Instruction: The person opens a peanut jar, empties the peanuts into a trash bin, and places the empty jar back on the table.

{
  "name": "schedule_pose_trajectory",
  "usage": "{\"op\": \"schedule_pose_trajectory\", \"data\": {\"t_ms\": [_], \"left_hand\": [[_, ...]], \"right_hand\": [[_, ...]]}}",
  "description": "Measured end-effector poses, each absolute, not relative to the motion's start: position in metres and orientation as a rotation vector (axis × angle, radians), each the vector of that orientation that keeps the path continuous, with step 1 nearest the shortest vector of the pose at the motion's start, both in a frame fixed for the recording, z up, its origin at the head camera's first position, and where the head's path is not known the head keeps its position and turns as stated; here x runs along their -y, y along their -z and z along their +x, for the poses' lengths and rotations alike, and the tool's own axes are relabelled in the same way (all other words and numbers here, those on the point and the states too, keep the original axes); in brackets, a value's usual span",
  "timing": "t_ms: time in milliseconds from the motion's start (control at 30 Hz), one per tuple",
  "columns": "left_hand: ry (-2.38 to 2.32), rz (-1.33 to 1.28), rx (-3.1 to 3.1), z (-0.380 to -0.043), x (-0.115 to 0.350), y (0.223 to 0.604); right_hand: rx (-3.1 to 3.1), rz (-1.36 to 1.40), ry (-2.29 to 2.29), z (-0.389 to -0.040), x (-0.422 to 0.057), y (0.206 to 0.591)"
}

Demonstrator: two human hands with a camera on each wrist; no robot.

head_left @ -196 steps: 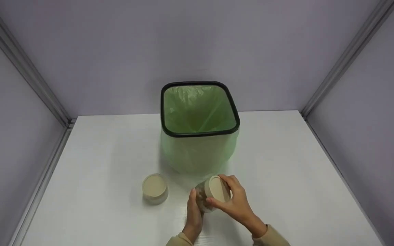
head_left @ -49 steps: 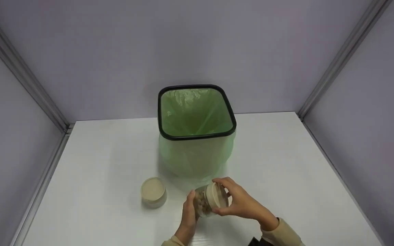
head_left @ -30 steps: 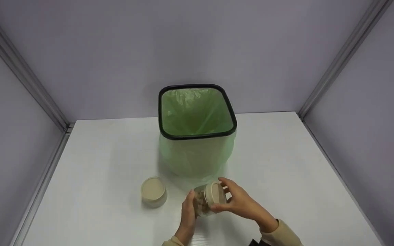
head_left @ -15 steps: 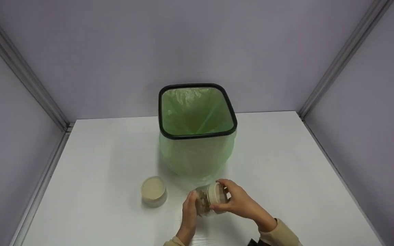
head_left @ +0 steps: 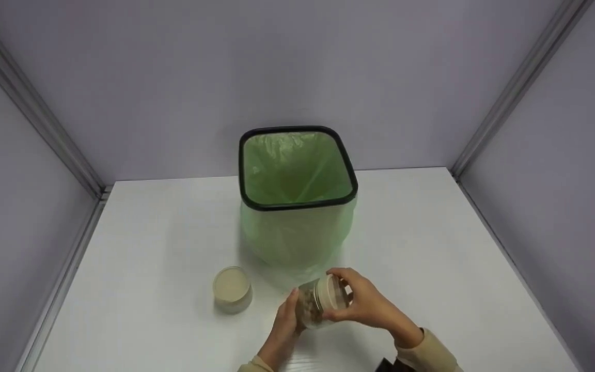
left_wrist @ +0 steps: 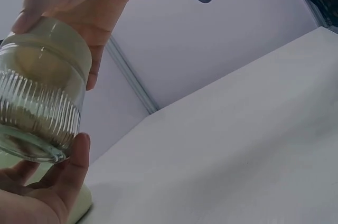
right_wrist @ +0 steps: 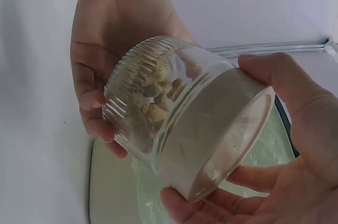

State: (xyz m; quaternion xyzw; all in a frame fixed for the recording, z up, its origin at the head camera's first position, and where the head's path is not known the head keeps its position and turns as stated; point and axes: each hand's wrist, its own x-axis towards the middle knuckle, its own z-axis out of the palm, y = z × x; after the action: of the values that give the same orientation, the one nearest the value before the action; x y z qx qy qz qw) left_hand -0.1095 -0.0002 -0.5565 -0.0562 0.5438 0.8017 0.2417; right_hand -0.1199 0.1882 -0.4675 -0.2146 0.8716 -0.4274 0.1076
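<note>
A ribbed glass jar [head_left: 308, 307] lies tilted in the air between my hands, its beige lid [right_wrist: 214, 131] facing right. Small tan lumpy pieces [right_wrist: 156, 94] show through the glass. My left hand [head_left: 286, 319] holds the jar around its base, fingers curled at the ribbed bottom. With thumb and fingers around the edge of the lid, my right hand [head_left: 367, 305] grips it from the right. The lid sits on the jar's mouth. A second jar [head_left: 231, 288] with the same kind of beige lid stands on the table to the left.
Behind my hands stands a bin [head_left: 297, 232] with a black rim [head_left: 300, 206] and a green plastic liner [head_left: 292, 165]. The white table [head_left: 173, 243] is bounded by pale walls at the back and sides.
Since the oldest frame, the jar has tipped further onto its side, with its lid turned more to the right. My right hand has shifted slightly around the lid. The second jar stays put.
</note>
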Motion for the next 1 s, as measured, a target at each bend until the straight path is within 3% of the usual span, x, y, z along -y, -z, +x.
{"op": "schedule_pose_trajectory", "data": {"t_ms": [367,1000], "left_hand": [[-2.214,0.105,-1.414,-0.1050,0.0085,0.5651],[-2.267,-0.001,-1.304,-0.1071,0.0084,0.5567]], "right_hand": [[-2.519,-0.619,1.323,-0.1199,-0.1916,0.4646],[-2.534,-0.626,1.308,-0.1245,-0.1975,0.4649]]}}
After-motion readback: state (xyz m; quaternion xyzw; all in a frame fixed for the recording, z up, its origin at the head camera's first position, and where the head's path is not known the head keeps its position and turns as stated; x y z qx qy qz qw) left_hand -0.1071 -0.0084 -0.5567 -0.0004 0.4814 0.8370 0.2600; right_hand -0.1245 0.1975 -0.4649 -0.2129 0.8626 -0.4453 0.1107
